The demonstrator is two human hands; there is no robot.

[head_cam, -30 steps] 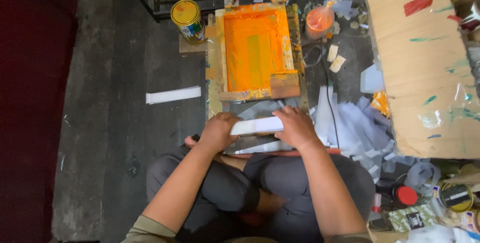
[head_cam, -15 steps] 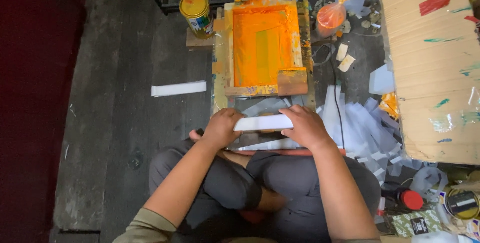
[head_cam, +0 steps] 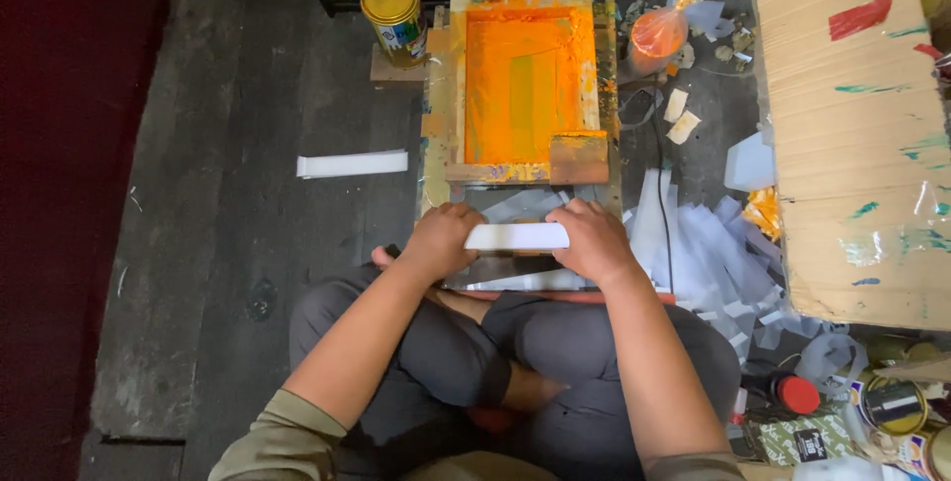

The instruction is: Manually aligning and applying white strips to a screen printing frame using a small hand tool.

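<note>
I sit cross-legged on a dark floor. My left hand (head_cam: 441, 240) and my right hand (head_cam: 591, 240) grip the two ends of a stack of white paper strips (head_cam: 517, 236), held flat just above a glass board (head_cam: 515, 278) in front of my knees. Right beyond the strips lies a wooden screen-printing frame (head_cam: 525, 85) covered with orange ink, and a wooden squeegee (head_cam: 579, 158) rests on its near right corner.
A yellow-lidded tin (head_cam: 392, 5) stands left of the frame. An orange-filled bag (head_cam: 658, 33) lies to its right. A loose white strip stack (head_cam: 352, 164) lies on the floor at left. Paint-smeared cardboard (head_cam: 862, 134), paper scraps (head_cam: 703, 243) and tins (head_cam: 892, 407) crowd the right.
Both hands stay on the white strips in the same place. Only the camera view has shifted slightly.
</note>
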